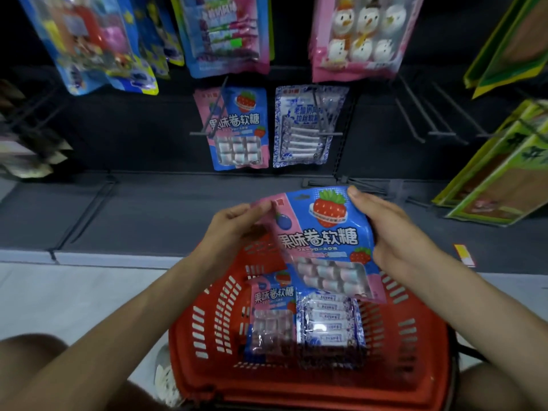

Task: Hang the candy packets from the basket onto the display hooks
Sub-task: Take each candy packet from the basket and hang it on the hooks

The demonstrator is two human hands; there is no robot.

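Note:
I hold a blue and pink strawberry candy packet (323, 232) above the red basket (213, 315). My left hand (234, 223) pinches its top left corner. My right hand (391, 229) grips its right edge, fingers curled behind it. In the basket lie another strawberry packet (272, 315) and a blue and white packet (329, 324). On the dark display wall a matching strawberry packet (240, 129) hangs on a hook (207, 133), beside a blue and white packet (305, 126) on its own hook.
Bare hooks (430, 120) stick out at the right of the wall. Larger bright packets (225, 34) hang in the row above. Green and yellow packs (501, 173) crowd the right side. A dark bottom shelf (133, 215) runs below the hooks, over a pale floor (74, 298).

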